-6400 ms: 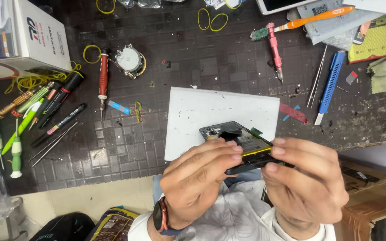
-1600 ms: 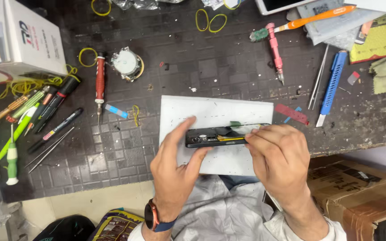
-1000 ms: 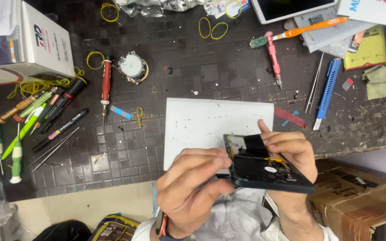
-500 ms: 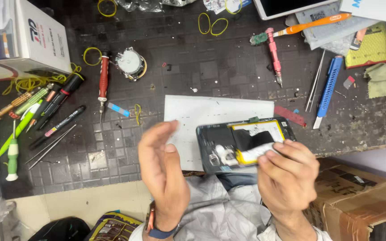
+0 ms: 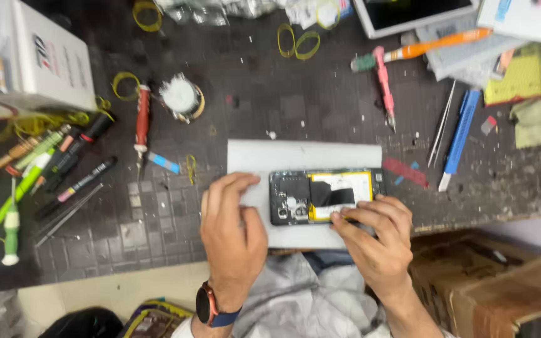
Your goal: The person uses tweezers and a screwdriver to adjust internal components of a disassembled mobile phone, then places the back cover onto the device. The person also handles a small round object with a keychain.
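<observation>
Opened phone (image 5: 327, 196) lay flat on the white mat (image 5: 295, 156), back cover off, yellow-edged battery and dark board exposed. So the opening looked done; whatever work remained inside I judged unfinished, since nothing was yet refitted over it.

My right hand (image 5: 377, 241) rested on the phone's near edge, fingertips curled together onto the battery side, pressing rather than clamped round it. My left hand (image 5: 233, 231) lay flat on the mat just beside the phone's left end, fingers spread, holding nothing.

Mat's near edge sat at the bench edge (image 5: 471, 219); little margin there. Bare bench showed left of the mat. Blue pry tool (image 5: 458, 141) and tweezers (image 5: 441, 124) lay to the right, red screwdriver (image 5: 141, 128) to the left.
</observation>
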